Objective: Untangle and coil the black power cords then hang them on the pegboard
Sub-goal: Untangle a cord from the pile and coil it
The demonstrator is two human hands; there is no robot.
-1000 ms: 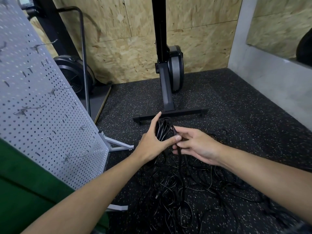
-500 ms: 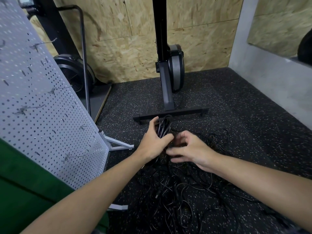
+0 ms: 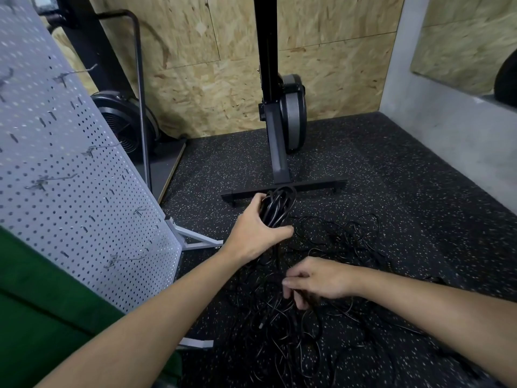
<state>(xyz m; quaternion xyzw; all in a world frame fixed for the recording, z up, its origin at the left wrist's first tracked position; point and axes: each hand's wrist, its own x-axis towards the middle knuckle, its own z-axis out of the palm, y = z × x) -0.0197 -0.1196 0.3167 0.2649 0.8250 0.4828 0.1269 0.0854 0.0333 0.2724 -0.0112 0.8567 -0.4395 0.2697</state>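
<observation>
Black coil [image 3: 277, 208] clenched in my left hand [image 3: 256, 233], held up clear of the floor tangle [image 3: 293, 340].
Right hand [image 3: 317, 280] dips in for slack; pinching or not, I can't tell. Pegboard [image 3: 70, 177] stands just left.

1. no text, brand, number or sign can be read on the pegboard [image 3: 70, 163] or the cords [image 3: 277, 208].
2. the machine [image 3: 291, 119] by the wall shows no legible label either.
</observation>
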